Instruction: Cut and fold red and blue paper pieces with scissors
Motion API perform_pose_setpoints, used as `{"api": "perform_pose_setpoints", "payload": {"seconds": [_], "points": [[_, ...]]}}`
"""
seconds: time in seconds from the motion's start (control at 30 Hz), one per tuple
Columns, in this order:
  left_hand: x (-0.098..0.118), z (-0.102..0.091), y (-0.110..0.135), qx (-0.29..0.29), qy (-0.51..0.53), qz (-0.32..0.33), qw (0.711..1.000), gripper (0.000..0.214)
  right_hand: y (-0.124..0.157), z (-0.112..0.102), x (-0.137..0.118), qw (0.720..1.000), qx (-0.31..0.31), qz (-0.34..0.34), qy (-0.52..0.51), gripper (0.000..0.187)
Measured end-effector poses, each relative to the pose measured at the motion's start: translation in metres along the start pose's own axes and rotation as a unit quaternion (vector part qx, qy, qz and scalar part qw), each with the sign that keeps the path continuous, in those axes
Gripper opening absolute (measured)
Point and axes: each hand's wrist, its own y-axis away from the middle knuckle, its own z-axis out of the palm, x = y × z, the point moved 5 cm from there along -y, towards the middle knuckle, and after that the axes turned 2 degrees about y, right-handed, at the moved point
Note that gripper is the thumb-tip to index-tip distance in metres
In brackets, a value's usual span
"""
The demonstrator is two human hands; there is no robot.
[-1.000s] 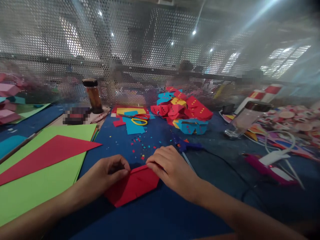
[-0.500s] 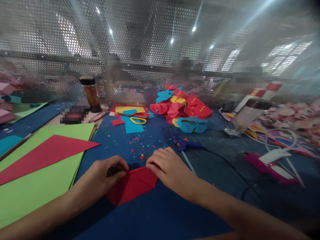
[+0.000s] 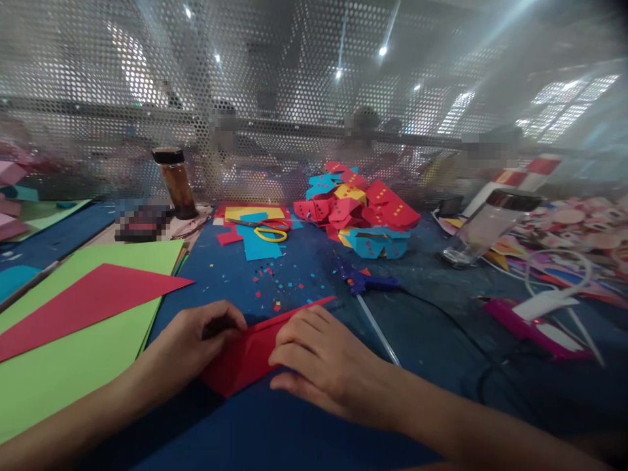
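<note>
A folded sheet of red paper lies slantwise on the blue table in front of me, a narrow fold running along its far edge. At its left end, my left hand pinches that edge between thumb and fingers. My right hand rests over the paper's right part, fingers together on it and thumb apart near its lower edge; this hand hides some of the sheet. Past the fold are tiny paper bits. To the right of them lies a blue glue gun with a glue stick behind it.
Green sheets with a red paper piece lie left. Scissors with yellow-and-red handles rest on coloured paper ahead, beside a pile of folded paper shapes. Jars stand on both sides. A cable crosses the right side.
My right hand has moved down and slightly left, off the far edge and onto the paper, its thumb now apart. More of the sheet's right end shows. The left hand still pinches the edge.
</note>
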Motion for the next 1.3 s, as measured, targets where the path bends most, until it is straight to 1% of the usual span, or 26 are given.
{"api": "perform_pose_setpoints", "payload": {"seconds": [0.1, 0.17, 0.23, 0.37, 0.43, 0.53, 0.63, 0.73, 0.8, 0.93, 1.0, 1.1, 1.17, 1.3], "points": [[-0.002, -0.002, -0.001, 0.001, 0.024, -0.002, 1.000, 0.015, 0.000, 0.005, -0.002, 0.999, -0.037, -0.013, 0.020, 0.019], [-0.004, -0.002, -0.002, -0.005, 0.040, -0.004, 0.999, 0.015, 0.000, 0.007, -0.003, 0.998, -0.050, -0.012, 0.038, 0.018], [-0.005, -0.002, -0.003, -0.015, 0.057, -0.010, 0.998, 0.015, 0.001, 0.009, -0.004, 0.997, -0.048, -0.013, 0.057, 0.017], [-0.005, 0.000, -0.003, -0.029, 0.078, -0.013, 0.996, 0.016, 0.002, 0.012, -0.007, 0.995, -0.024, -0.029, 0.095, 0.015], [-0.005, 0.001, -0.003, -0.025, 0.068, -0.006, 0.997, 0.015, 0.003, 0.014, -0.008, 0.994, -0.017, -0.032, 0.105, 0.016], [-0.004, 0.002, -0.001, -0.011, 0.025, 0.009, 1.000, 0.012, 0.003, 0.019, -0.008, 0.993, -0.022, -0.023, 0.111, 0.016], [0.000, 0.004, 0.001, -0.002, -0.039, 0.061, 0.997, 0.014, 0.003, 0.024, -0.006, 0.993, -0.041, -0.016, 0.110, 0.015], [0.006, 0.006, 0.004, 0.003, -0.091, 0.126, 0.988, 0.020, 0.002, 0.027, -0.005, 0.993, -0.054, -0.010, 0.104, 0.015], [0.008, 0.008, 0.005, 0.006, -0.119, 0.155, 0.981, 0.023, 0.001, 0.027, -0.004, 0.994, -0.054, -0.004, 0.090, 0.017], [0.010, 0.011, 0.009, 0.018, -0.177, 0.228, 0.957, 0.029, -0.001, 0.026, -0.003, 0.997, -0.049, 0.007, 0.057, 0.022], [0.012, 0.013, 0.012, 0.013, -0.188, 0.264, 0.946, 0.030, -0.001, 0.026, -0.003, 0.997, -0.048, 0.013, 0.051, 0.022], [0.014, 0.018, 0.015, -0.020, -0.194, 0.289, 0.937, 0.033, 0.000, 0.028, -0.002, 0.998, -0.050, 0.028, 0.038, 0.021], [0.015, 0.020, 0.016, -0.040, -0.193, 0.290, 0.936, 0.034, 0.001, 0.029, -0.001, 0.998, -0.051, 0.043, 0.023, 0.020], [0.016, 0.022, 0.015, -0.039, -0.182, 0.274, 0.944, 0.034, 0.001, 0.030, 0.002, 0.996, -0.039, 0.081, -0.017, 0.016]]}}
